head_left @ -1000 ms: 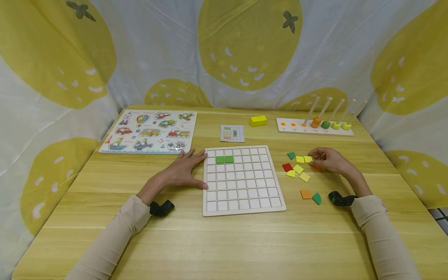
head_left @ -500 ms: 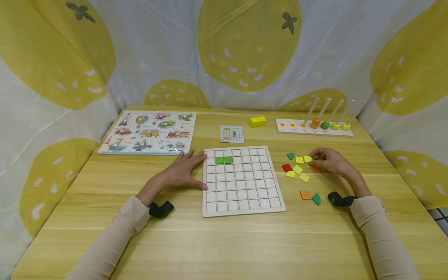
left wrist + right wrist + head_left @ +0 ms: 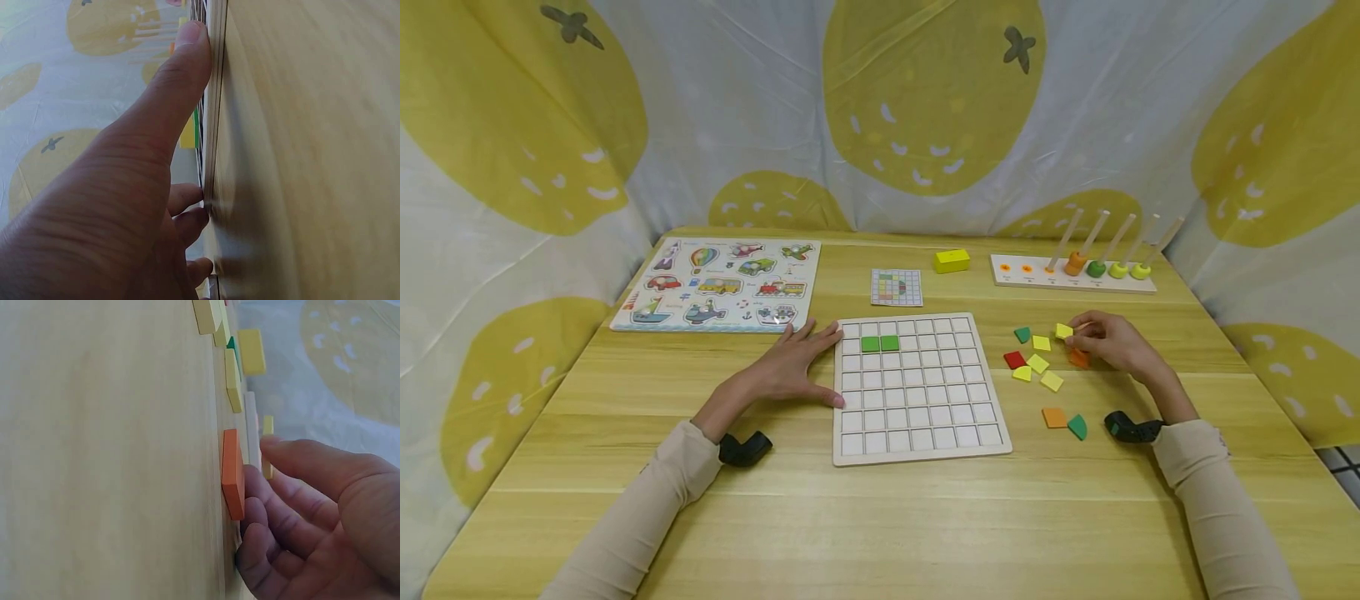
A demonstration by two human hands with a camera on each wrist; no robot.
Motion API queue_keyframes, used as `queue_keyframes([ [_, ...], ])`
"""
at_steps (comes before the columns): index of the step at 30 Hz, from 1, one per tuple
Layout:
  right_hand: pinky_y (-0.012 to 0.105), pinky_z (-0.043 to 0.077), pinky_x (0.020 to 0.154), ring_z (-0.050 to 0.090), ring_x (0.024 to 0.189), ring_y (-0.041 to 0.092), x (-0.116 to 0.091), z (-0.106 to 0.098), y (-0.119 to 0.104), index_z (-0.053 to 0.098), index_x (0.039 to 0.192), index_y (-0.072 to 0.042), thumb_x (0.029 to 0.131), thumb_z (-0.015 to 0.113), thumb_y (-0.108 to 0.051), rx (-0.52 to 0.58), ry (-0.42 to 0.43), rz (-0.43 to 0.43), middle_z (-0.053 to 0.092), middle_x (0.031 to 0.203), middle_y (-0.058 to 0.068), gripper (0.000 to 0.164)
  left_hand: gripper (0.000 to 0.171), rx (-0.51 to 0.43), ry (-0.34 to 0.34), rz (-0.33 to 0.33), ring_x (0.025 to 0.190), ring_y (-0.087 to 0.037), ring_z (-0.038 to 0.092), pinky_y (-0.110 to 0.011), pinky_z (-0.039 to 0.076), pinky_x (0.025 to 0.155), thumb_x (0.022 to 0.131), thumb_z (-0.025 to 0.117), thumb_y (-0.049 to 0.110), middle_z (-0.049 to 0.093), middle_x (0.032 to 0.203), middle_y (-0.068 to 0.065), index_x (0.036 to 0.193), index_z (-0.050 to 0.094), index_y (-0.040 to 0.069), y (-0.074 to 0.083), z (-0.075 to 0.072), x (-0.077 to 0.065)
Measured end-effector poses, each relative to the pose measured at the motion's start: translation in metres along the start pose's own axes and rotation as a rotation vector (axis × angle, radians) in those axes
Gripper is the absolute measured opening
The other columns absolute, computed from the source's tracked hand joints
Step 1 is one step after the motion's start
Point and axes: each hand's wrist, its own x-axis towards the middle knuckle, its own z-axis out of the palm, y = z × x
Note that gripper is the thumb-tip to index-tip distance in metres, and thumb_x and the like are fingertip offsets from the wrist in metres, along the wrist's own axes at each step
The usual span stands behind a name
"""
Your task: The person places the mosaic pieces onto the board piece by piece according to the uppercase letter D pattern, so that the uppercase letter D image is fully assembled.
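A white grid board point(image 3: 917, 392) lies mid-table, two green square tiles point(image 3: 880, 343) side by side in its second row. My left hand point(image 3: 793, 364) rests at the board's left edge with fingers spread, thumb point(image 3: 190, 47) on the rim in the left wrist view. On the right, my right hand point(image 3: 1108, 340) pinches a yellow square tile point(image 3: 1063, 331), lifted off the table, between thumb and fingers. Beneath those fingers lies an orange tile point(image 3: 232, 475). Close by are yellow tiles point(image 3: 1038, 363), a red tile point(image 3: 1015, 360) and a green quarter-circle tile point(image 3: 1022, 335).
Nearer me lie an orange square tile point(image 3: 1054, 417) and a green quarter-circle tile point(image 3: 1077, 427). Behind the board are a pattern card point(image 3: 897, 287) and a yellow block point(image 3: 952, 261). A vehicle puzzle point(image 3: 718, 283) stands back left, a peg stand point(image 3: 1072, 273) back right.
My right hand has raised the yellow square tile off the table, away from its neighbour, uncovering more of the orange tile below. The left hand stays at the board's edge.
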Motion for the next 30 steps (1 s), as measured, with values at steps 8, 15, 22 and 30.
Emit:
queue_keyframes([
  [8, 0.022, 0.05, 0.062, 0.06, 0.073, 0.004, 0.0016, 0.0001, 0.0019, 0.05, 0.125, 0.005, 0.095, 0.062, -0.024, 0.061, 0.056, 0.012, 0.067, 0.1, 0.019, 0.043, 0.111, 0.003, 0.003, 0.006, 0.146, -0.039, 0.002, -0.058, -0.005, 0.115, 0.069, 0.07, 0.07, 0.017, 0.16, -0.006, 0.153, 0.025, 0.013, -0.0009, 0.0, 0.0002],
  [15, 0.021, 0.049, 0.062, 0.057, 0.071, 0.005, 0.0021, 0.0009, 0.0002, 0.049, 0.125, 0.005, 0.094, 0.063, -0.023, 0.122, 0.075, -0.002, 0.067, 0.092, 0.009, 0.044, 0.112, 0.001, 0.001, -0.001, 0.146, -0.038, 0.001, -0.057, -0.005, 0.115, 0.068, 0.071, 0.07, 0.017, 0.159, -0.005, 0.153, 0.026, 0.013, 0.0005, -0.0004, -0.0007],
  [22, 0.021, 0.052, 0.062, 0.058, 0.072, 0.006, 0.0026, 0.0019, 0.0012, 0.047, 0.128, 0.006, 0.095, 0.062, -0.021, 0.161, 0.075, -0.022, 0.065, 0.089, 0.001, 0.045, 0.111, -0.001, -0.001, -0.003, 0.146, -0.038, 0.001, -0.057, -0.006, 0.115, 0.068, 0.071, 0.069, 0.016, 0.16, -0.005, 0.153, 0.025, 0.014, 0.0, 0.0003, -0.0008],
  [30, 0.021, 0.05, 0.061, 0.056, 0.072, 0.006, 0.003, 0.0029, -0.0039, 0.047, 0.129, 0.004, 0.095, 0.061, -0.018, 0.192, 0.066, -0.039, 0.062, 0.089, -0.001, 0.043, 0.112, 0.003, -0.012, -0.015, 0.147, -0.036, 0.0, -0.055, -0.006, 0.116, 0.068, 0.069, 0.072, 0.015, 0.16, -0.003, 0.154, 0.024, 0.015, -0.0011, 0.0005, 0.0001],
])
